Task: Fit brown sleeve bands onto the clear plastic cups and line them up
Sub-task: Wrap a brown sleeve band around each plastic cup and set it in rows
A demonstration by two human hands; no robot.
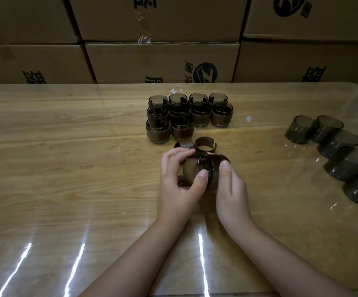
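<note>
Lower centre: 2 bare forearms rise from the bottom edge over the glossy wooden surface point(66, 168). The left hand point(180, 181) and right hand point(230, 187) meet at centre frame. Both grips are curled round 1 tinted clear cup point(204, 168) with a brown sleeve band point(217, 160) partly wrapped about it. How far the band is seated cannot be told.

Just beyond the fingertips, 2 loose bands point(205, 144) rest on the surface.

Further up, 10 banded cups point(182, 127) stand upright in close rows of 2, 4 and 4.

Right of frame, well apart, 5 bare cups point(349, 162) lie tilted and overlapping in a curved line.

Upper frame: stacked cardboard boxes point(163, 61).
</note>
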